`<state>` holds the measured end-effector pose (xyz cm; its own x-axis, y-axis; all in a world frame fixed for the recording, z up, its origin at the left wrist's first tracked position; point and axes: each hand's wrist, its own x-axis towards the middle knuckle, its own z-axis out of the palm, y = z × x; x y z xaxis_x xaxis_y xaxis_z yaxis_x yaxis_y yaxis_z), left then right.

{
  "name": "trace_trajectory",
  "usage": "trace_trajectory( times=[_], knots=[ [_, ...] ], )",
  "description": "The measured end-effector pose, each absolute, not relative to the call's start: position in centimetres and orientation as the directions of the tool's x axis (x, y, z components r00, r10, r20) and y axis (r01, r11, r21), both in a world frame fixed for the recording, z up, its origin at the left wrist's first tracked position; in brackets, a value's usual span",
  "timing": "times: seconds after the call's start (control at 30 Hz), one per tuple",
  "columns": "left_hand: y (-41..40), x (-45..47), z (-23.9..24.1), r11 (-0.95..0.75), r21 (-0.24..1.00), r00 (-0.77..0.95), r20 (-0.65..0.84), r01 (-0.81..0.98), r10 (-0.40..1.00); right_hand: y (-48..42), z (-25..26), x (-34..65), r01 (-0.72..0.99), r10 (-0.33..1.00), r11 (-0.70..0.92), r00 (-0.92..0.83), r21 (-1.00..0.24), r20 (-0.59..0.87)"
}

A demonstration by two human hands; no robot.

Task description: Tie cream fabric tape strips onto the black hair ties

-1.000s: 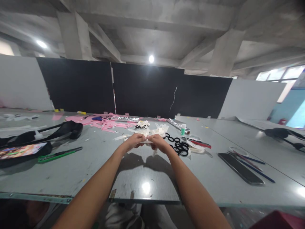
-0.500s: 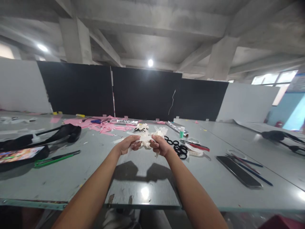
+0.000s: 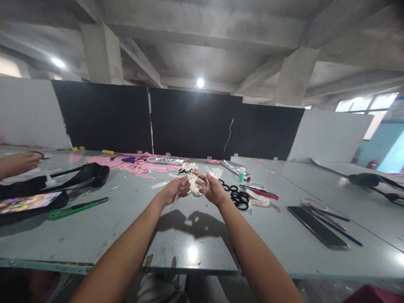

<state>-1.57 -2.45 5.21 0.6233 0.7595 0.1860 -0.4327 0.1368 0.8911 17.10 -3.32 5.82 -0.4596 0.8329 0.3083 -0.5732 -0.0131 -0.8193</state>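
Observation:
Above the table, my left hand (image 3: pixel 175 190) is closed, thumb against fingers, on a thin white strip (image 3: pixel 188 179) that looks like paper. My right hand (image 3: pixel 214 189) faces it a little way off. Its fingers are bent and somewhat apart, and the strip's curled end passes between thumb and fingers. Behind the hands lies a ruffled cream-white bundle of strips (image 3: pixel 196 188), partly hidden by the fingers. A second ruffled white piece (image 3: pixel 188 167) with black under it sits farther back. Black rings (image 3: pixel 239 198) lie just right of my right hand.
A glue stick (image 3: pixel 241 174), red-handled scissors (image 3: pixel 263 192) and a dark phone (image 3: pixel 317 227) lie right. Pink scraps (image 3: pixel 135 165) and foil (image 3: pixel 167 160) are at the back. Left are a green cutter (image 3: pixel 77 208), a lit screen (image 3: pixel 31 202) and another person's hand (image 3: pixel 20 164).
The white strip has turned from flat to edge-on and curled. My right fingers have lifted and spread slightly. Another person's hand has come in at the left edge.

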Motion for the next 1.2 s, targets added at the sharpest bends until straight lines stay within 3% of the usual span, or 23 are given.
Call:
trace_trajectory(
  times=[0.2, 0.43, 0.87, 0.97, 1.1, 1.2],
  knots=[
    [-2.4, 0.0, 4.8, 0.204, 0.680, 0.388, 0.128, -0.705, 0.913, -3.5, 5.4, 16.1, -0.518, 0.908, 0.057, -0.328, -0.854, 0.260],
    [-2.7, 0.6, 4.7, 0.214, 0.574, 0.387, 0.196, -0.790, 0.901, -2.9, 4.4, 14.1, -0.542, 0.916, 0.058, -0.304, -0.838, 0.261],
    [-1.8, 1.4, 3.5, 0.102, 0.664, 0.329, 0.226, -0.741, 0.917, -2.9, 3.7, 13.5, -0.466, 0.930, 0.114, -0.260, -0.878, 0.259],
    [-1.7, 1.3, 3.4, 0.139, 0.691, 0.363, 0.188, -0.709, 0.913, -2.7, 3.6, 13.5, -0.486, 0.939, 0.111, -0.235, -0.867, 0.252],
    [-1.6, 0.9, 3.5, 0.143, 0.653, 0.367, 0.221, -0.744, 0.904, -2.4, 3.5, 13.9, -0.496, 0.963, 0.068, -0.195, -0.866, 0.188],
    [-1.8, 0.5, 3.9, 0.134, 0.612, 0.347, 0.243, -0.779, 0.906, -2.4, 3.5, 14.5, -0.403, 0.963, 0.009, -0.242, -0.915, 0.116]
  ],
)
